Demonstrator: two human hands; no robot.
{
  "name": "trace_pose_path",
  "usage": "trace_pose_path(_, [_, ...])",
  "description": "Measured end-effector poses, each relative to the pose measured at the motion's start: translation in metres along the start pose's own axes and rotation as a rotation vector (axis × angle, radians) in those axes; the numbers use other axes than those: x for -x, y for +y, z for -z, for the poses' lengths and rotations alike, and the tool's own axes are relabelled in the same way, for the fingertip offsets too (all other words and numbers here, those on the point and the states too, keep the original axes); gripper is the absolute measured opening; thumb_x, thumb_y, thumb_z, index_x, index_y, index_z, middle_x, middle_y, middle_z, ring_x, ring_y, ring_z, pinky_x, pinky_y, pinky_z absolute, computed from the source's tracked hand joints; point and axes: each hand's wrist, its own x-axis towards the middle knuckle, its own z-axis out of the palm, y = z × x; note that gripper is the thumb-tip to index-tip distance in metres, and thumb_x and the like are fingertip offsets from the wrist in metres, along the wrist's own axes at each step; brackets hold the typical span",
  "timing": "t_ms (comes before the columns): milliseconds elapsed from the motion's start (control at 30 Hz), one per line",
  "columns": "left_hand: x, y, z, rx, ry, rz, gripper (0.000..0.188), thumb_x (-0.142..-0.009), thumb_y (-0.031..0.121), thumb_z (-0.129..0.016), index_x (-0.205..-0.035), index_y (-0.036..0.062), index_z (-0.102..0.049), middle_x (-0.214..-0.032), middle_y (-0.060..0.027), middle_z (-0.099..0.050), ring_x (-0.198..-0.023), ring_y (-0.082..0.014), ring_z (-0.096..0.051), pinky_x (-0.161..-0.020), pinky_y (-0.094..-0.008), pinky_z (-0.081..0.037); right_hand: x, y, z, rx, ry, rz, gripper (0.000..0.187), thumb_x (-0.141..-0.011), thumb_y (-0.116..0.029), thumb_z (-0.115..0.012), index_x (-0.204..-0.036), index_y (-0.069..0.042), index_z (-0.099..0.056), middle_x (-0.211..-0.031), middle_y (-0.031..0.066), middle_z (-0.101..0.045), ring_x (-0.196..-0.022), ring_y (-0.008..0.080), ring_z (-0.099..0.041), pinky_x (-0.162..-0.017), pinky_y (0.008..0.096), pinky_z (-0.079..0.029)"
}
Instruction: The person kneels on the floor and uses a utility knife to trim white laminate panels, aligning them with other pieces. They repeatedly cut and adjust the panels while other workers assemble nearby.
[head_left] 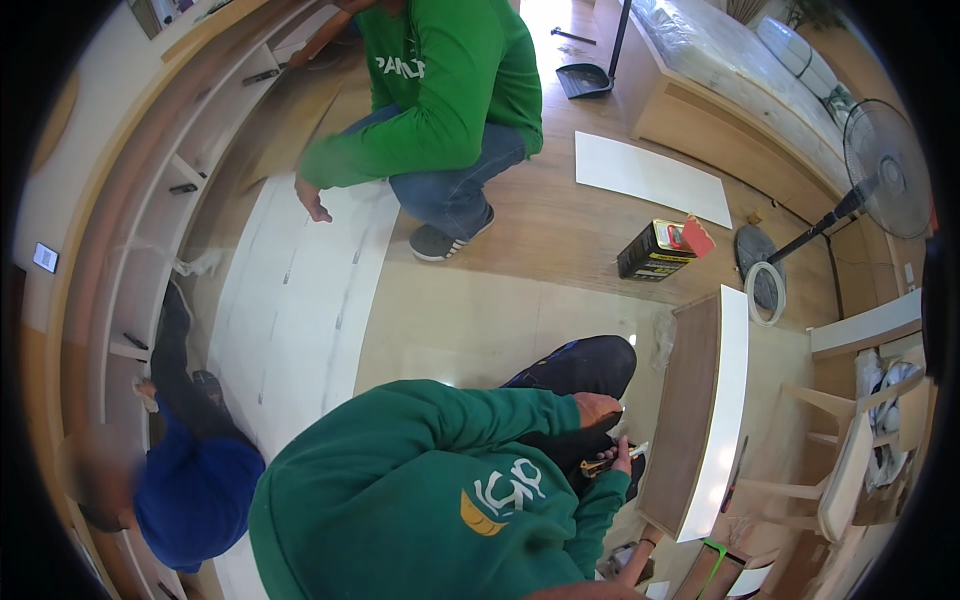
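My left hand (597, 408) is bent down at the wrist beside my raised dark-trousered knee, its fingers mostly hidden. Just below it, my right hand (625, 457) is closed on a small yellow-and-dark hand tool (598, 466), whose exact kind I cannot make out. Both hands are close to a drawer-like board piece (688, 400), brown on its inner face with a white front panel. That piece stands on edge to the right of my hands. At its lower corner another person's hand (648, 540), with a dark band at the wrist, reaches near its edge.
A person in green (440, 90) crouches beside a long white panel (300, 280). Another in blue (195, 490) sits by the cabinet frame (140, 250). A black can (655, 250), white board (650, 178), fan (885, 170), dustpan (585, 80) and chair (845, 480) stand around.
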Motion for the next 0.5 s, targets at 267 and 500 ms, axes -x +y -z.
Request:
trace_pose_path(267, [0.0, 0.002, 0.004, -0.079, -0.178, 0.112, 0.024, -0.093, 0.028, -0.054, -0.105, 0.0079, -0.06, -0.096, -0.0129, -0.064, -0.094, -0.0327, -0.062, -0.079, -0.0394, -0.05, 0.004, -0.001, -0.009, 0.036, -0.028, -0.006, 0.022, -0.087, -0.024, -0.065, -0.094, -0.005, -0.059, -0.077, 0.0001, -0.06, -0.053, 0.0085, -0.046, -0.047, 0.0244, -0.044])
trace_pose_path(500, [0.005, 0.007, 0.003, -0.289, -0.31, 0.063, 0.022, -0.091, 0.027, -0.053, -0.099, 0.0081, -0.061, -0.094, -0.0118, -0.064, -0.093, -0.0317, -0.062, -0.081, -0.043, -0.05, 0.021, -0.007, -0.028, 0.054, 0.024, 0.051, 0.021, -0.084, -0.025, -0.068, -0.086, -0.006, -0.059, -0.069, -0.0013, -0.054, -0.054, 0.0083, -0.048, -0.044, 0.0234, -0.044])
